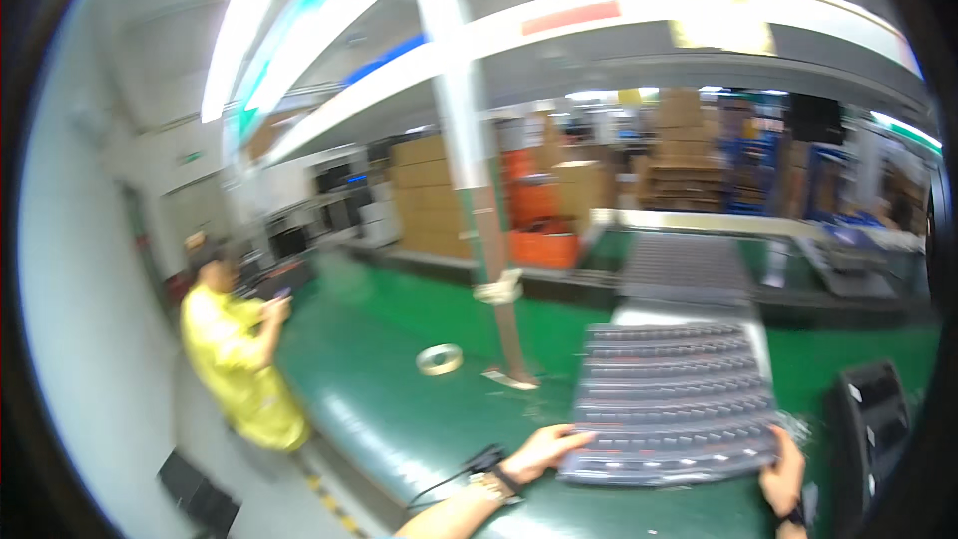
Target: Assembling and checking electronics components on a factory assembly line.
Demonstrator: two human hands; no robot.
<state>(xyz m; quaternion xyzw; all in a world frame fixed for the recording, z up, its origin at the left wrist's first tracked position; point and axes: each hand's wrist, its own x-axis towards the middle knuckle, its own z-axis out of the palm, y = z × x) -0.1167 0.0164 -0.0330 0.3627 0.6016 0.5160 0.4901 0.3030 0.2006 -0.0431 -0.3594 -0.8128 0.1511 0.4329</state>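
Note:
A dark, ridged plastic tray (pixel 671 379) with rows of small compartments lies before me, over the green table. My left hand (pixel 544 447) is closed on its near left corner, thumb over the rim. At the near right corner my right hand (pixel 784 469) grips the edge, its fingers partly hidden. Small pale bits show along the tray's rows, too blurred to name. Beyond its far edge, a similar dark tray (pixel 687 265) rests further back. A black strap (pixel 507 481) circles my left wrist.
The green table (pixel 389 389) carries a tape roll (pixel 439 359) and a post (pixel 489 269). A black bin-like box (pixel 870 429) stands at the right. A person in yellow (pixel 235 359) stands at far left, holding a small object. Stacked cartons (pixel 421 190) and orange crates (pixel 534 205) stand behind.

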